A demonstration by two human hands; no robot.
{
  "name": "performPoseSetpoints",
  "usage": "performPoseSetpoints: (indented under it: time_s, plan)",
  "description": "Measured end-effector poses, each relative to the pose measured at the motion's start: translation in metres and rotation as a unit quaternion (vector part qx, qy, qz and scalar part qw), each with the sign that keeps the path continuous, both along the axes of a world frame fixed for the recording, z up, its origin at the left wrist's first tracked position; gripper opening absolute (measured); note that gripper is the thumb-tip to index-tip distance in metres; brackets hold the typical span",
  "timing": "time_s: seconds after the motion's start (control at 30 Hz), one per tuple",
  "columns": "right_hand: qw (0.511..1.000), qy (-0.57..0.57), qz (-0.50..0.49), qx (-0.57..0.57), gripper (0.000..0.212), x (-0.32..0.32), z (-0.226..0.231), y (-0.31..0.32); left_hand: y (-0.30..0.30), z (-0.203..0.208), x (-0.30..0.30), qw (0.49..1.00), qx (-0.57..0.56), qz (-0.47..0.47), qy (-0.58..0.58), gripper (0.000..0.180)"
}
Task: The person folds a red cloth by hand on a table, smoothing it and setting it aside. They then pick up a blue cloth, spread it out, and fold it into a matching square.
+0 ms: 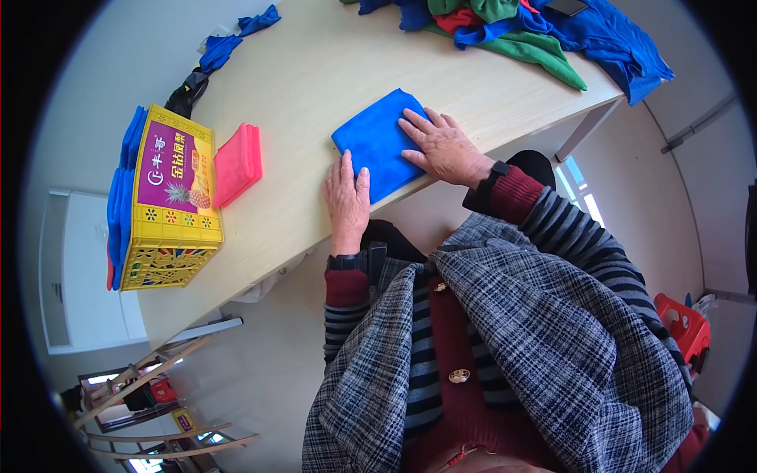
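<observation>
A blue cloth [378, 138], folded into a flat rectangle, lies near the front edge of the table. My left hand [345, 193] rests on its lower left side with the fingers stretched out. On the cloth's right edge lies my right hand [447, 148], flat with the fingers spread. Neither hand grips anything. Left of the blue cloth sits a small stack of folded pink-red cloths [238, 165], beside the yellow crate.
A yellow plastic crate [177, 236] with a purple panel stands at the table's left, holding folded blue cloths [122, 205]. Loose blue, green and red cloths [520, 39] are heaped at the far right, a dark flat object [568, 7] on top. Crumpled blue pieces [221, 52] lie far left.
</observation>
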State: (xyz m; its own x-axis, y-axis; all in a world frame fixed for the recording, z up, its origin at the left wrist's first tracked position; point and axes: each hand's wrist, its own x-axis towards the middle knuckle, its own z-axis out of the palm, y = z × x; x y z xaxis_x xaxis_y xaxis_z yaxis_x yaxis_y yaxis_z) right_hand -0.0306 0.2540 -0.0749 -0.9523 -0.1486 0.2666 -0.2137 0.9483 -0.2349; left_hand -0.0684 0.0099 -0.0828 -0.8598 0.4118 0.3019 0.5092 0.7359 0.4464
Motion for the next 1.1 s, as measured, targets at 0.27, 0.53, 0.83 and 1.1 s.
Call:
performPoseSetpoints:
  time_s: [0.27, 0.53, 0.83, 1.1]
  plan:
    - [1.0, 0.003, 0.002, -0.005, 0.068, 0.011, -0.001, -0.014, -0.003, -0.007, 0.014, 0.998, 0.041, 0.037, 0.011, 0.063]
    - [0.998, -0.01, 0.063, -0.014, 0.07, 0.02, 0.001, -0.026, -0.035, 0.007, 0.076, 0.983, 0.048, 0.167, 0.064, 0.044]
    - [0.995, 0.013, 0.094, -0.03, 0.068, 0.023, -0.002, -0.038, -0.048, 0.002, 0.085, 0.875, 0.38, 0.182, -0.24, 0.034]
    - [0.996, -0.032, 0.086, -0.012, 0.06, -0.005, 0.017, -0.018, -0.012, 0.01, 0.082, 0.82, 0.367, 0.052, -0.436, 0.037]
